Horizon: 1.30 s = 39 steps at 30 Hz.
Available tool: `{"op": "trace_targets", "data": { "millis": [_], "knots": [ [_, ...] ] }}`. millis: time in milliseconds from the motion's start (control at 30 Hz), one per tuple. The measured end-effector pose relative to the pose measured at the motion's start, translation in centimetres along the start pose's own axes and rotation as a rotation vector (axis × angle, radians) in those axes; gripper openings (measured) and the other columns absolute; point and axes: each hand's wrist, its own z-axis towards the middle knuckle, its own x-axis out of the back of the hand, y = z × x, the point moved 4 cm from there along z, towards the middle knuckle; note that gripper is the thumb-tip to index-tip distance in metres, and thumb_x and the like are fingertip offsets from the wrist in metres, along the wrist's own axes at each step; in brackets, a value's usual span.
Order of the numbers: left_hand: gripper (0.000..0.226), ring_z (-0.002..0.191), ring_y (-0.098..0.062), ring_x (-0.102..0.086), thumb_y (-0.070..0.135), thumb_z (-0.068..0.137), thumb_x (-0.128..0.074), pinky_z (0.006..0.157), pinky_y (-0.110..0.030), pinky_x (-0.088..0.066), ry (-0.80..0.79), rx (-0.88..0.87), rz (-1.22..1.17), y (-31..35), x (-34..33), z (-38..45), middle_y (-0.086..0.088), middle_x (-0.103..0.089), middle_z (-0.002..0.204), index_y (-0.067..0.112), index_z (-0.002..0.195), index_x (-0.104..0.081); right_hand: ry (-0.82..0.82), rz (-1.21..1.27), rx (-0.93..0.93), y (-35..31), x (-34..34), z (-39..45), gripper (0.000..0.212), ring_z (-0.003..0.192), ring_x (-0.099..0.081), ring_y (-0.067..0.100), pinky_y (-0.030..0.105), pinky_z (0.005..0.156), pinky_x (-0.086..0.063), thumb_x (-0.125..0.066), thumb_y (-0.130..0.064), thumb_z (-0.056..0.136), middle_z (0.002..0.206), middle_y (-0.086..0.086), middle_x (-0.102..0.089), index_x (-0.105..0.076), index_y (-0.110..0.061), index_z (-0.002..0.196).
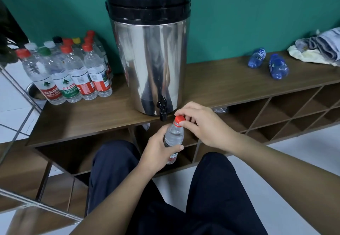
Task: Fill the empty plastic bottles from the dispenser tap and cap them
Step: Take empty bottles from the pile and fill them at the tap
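Red is the cap [179, 119] that your right hand [200, 124] pinches with curled fingers, on top of the clear bottle [173, 137]. Your left hand [158, 152] grips this bottle around its middle and holds it upright, just below and in front of the black tap [162, 110] of the steel dispenser [149, 59], above your knees. The dispenser stands on the wooden bench [220, 85]. To its left a group of capped bottles [73, 72] stands upright, touching each other. To the right two blue bottles [268, 63] lie on their sides, and near them is a heap of folded cloths [320, 48].
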Motion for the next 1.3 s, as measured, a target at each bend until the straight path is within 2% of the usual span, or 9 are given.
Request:
{"op": "trace_targets", "data": {
  "millis": [167,300,500,633,733,900,1033,1167,1300],
  "knots": [
    [0.073,0.127,0.000,-0.068,0.015,0.086,-0.096,0.111,-0.027,-0.052,-0.005,-0.047,-0.020,2.3,1.2,-0.8,0.018,-0.075,0.133,0.035,0.148,-0.064,-0.140,-0.146,0.161,-3.2,3.1,0.8,0.030,0.116,-0.062,0.006,0.029,0.105,-0.050,-0.066,-0.022,0.111,0.131,-0.015,-0.063,-0.074,-0.024,0.140],
    [0.074,0.134,-0.009,-0.068,0.018,0.087,-0.097,0.118,-0.041,-0.053,-0.082,-0.052,-0.042,3.4,3.1,-1.3,0.013,-0.075,0.139,0.033,0.151,-0.063,-0.237,-0.231,0.285,-5.5,4.7,2.2,0.028,0.123,-0.062,0.006,0.024,0.110,-0.046,-0.066,-0.021,0.111,0.134,-0.011,-0.068,-0.075,-0.022,0.138],
    [0.071,0.135,-0.016,-0.068,0.020,0.089,-0.096,0.119,-0.053,-0.054,-0.076,-0.070,-0.073,4.6,5.7,-2.2,0.009,-0.075,0.140,0.035,0.150,-0.064,-0.249,-0.303,0.252,-8.4,5.0,4.0,0.025,0.093,-0.062,0.008,0.032,0.088,-0.053,-0.065,-0.044,0.109,0.113,-0.013,-0.060,-0.074,-0.025,0.123],
    [0.068,0.133,-0.009,-0.069,0.022,0.089,-0.096,0.114,-0.046,-0.058,-0.017,-0.104,-0.047,5.9,8.0,-2.7,0.015,-0.075,0.137,0.038,0.148,-0.065,-0.114,-0.465,0.243,-11.0,4.6,5.8,0.049,0.081,-0.056,0.011,0.043,0.074,-0.053,-0.050,-0.074,0.104,0.093,-0.012,-0.054,-0.063,-0.027,0.096],
    [0.067,0.132,-0.006,-0.069,0.019,0.090,-0.095,0.112,-0.039,-0.059,0.045,-0.128,-0.051,6.7,10.2,-3.2,0.017,-0.075,0.137,0.037,0.148,-0.065,-0.069,-0.479,0.277,-13.3,5.1,7.4,0.061,0.085,-0.058,0.009,0.042,0.077,-0.056,-0.044,-0.085,0.100,0.103,-0.013,-0.057,-0.068,-0.030,0.106],
    [0.068,0.132,-0.013,-0.070,0.013,0.089,-0.095,0.114,-0.050,-0.058,0.117,-0.147,-0.058,6.8,14.2,-3.6,0.012,-0.076,0.138,0.035,0.147,-0.066,-0.330,-0.308,0.452,-17.1,5.2,9.3,0.053,0.107,-0.064,-0.001,0.021,0.097,-0.050,-0.067,-0.041,0.109,0.154,-0.020,-0.046,-0.052,-0.040,0.159],
    [0.072,0.133,-0.011,-0.069,0.025,0.089,-0.097,0.115,-0.051,-0.057,0.145,-0.133,-0.010,6.3,16.6,-3.8,0.015,-0.074,0.141,0.038,0.150,-0.063,-0.337,-0.368,0.518,-18.5,3.2,11.3,0.039,0.117,-0.061,0.004,0.032,0.105,-0.053,-0.063,-0.024,0.112,0.143,-0.017,-0.054,-0.064,-0.030,0.150],
    [0.074,0.135,-0.014,-0.068,0.031,0.088,-0.097,0.115,-0.052,-0.057,0.160,-0.138,0.021,5.7,18.6,-3.7,0.015,-0.072,0.143,0.042,0.151,-0.061,-0.298,-0.325,0.476,-18.8,2.3,13.0,0.035,0.102,-0.058,-0.006,0.016,0.092,-0.048,-0.066,-0.033,0.110,0.127,-0.022,-0.054,-0.067,-0.033,0.145],
    [0.074,0.134,-0.015,-0.069,0.029,0.087,-0.098,0.115,-0.052,-0.056,0.211,-0.159,0.064,5.1,20.3,-2.9,0.014,-0.073,0.142,0.039,0.151,-0.062,-0.273,-0.271,0.455,-19.2,1.4,14.9,0.029,0.094,-0.061,0.004,0.023,0.086,-0.050,-0.074,-0.040,0.104,0.111,-0.016,-0.059,-0.075,-0.029,0.132]
  ]
}}
